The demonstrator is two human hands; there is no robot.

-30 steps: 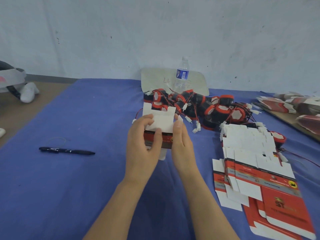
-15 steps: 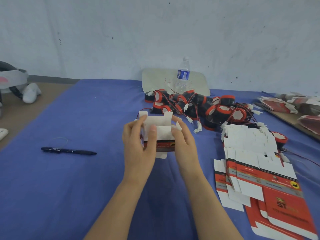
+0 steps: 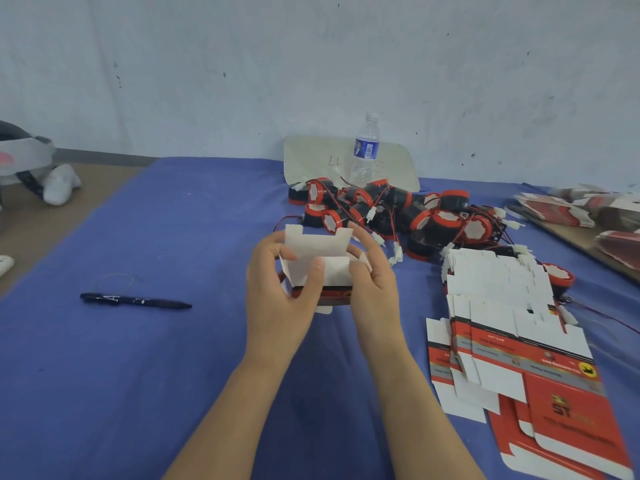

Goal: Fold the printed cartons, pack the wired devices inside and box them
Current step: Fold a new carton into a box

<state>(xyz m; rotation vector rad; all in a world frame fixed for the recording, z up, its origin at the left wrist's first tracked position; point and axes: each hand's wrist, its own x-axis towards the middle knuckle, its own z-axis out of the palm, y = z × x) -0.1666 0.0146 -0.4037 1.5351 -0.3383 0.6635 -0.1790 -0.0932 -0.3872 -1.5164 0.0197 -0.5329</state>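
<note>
The carton (image 3: 317, 271) is held in front of the bottle (image 3: 365, 150), half formed, its white flaps (image 3: 318, 244) open. The left hand (image 3: 277, 299) and the right hand (image 3: 373, 289) both grip it, thumbs on the flaps. The folding step seems in hand; next the flaps need tucking in. The wired devices (image 3: 398, 209) lie just before the bottle.

Scuffed pale wall (image 3: 346, 64); blue-covered table (image 3: 138, 375); brown floor (image 3: 86, 188).
</note>
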